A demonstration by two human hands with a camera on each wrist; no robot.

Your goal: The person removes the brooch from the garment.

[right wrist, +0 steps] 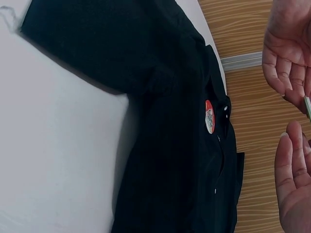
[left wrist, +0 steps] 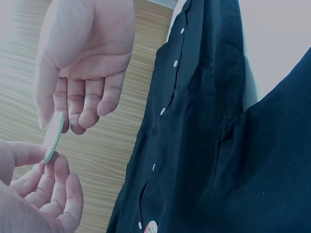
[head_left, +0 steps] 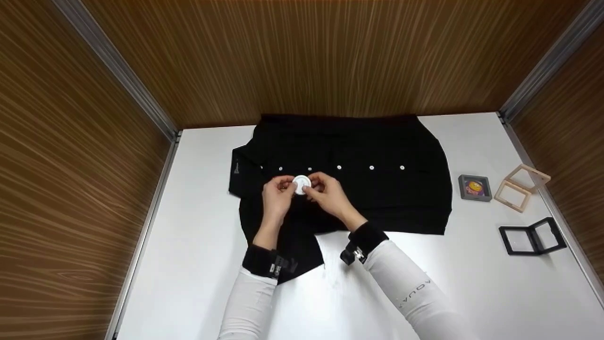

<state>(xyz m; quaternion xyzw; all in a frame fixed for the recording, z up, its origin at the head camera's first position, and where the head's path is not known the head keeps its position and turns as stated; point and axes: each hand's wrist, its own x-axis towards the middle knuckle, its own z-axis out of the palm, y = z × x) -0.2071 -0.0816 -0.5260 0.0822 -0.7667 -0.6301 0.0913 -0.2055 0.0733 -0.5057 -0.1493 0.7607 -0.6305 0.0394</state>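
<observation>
Between my two hands is a round white disc [head_left: 301, 182], thin and greenish along its edge in the left wrist view. My left hand [head_left: 277, 197] pinches one side of it between thumb and fingertips. The opposite side is pinched by my right hand [head_left: 333, 198]. Both hands hold it above a black button-up shirt [head_left: 377, 193] spread flat with its collar to the left. A round red-and-white badge [right wrist: 209, 116] lies on the shirt near the collar; in the head view I cannot make it out.
On the right side of the white table [head_left: 188, 264] stand a grey square case [head_left: 474, 188] with a colourful round piece inside, an opened beige frame [head_left: 514, 194] and an opened black frame [head_left: 521, 240]. Wood-patterned walls [head_left: 306, 56] close off the back and sides.
</observation>
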